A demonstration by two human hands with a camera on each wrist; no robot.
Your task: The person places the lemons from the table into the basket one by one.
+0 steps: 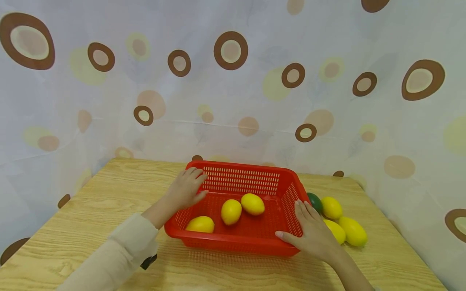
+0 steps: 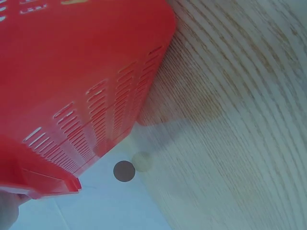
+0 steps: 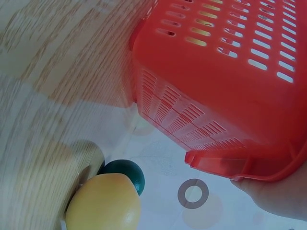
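Observation:
A red slotted plastic basket (image 1: 236, 166) stands on a wooden table (image 1: 91, 210) and holds three yellow lemons (image 1: 231, 211). My left hand (image 1: 187, 189) grips its left rim, fingers over the edge and thumb inside. My right hand (image 1: 314, 234) grips the right rim, thumb toward the inside and fingers along the outer wall. The left wrist view shows the basket's outer wall (image 2: 86, 72) with a bit of my left hand (image 2: 7, 211) under the rim lip. In the right wrist view my right hand (image 3: 273, 194) sits under the lip of the basket (image 3: 216, 86).
Right of the basket lie three more lemons (image 1: 352, 231) and a dark green fruit (image 1: 314, 201); a lemon (image 3: 103, 206) and the green fruit (image 3: 124, 173) also show in the right wrist view. A patterned curtain (image 1: 233, 81) hangs close behind the table.

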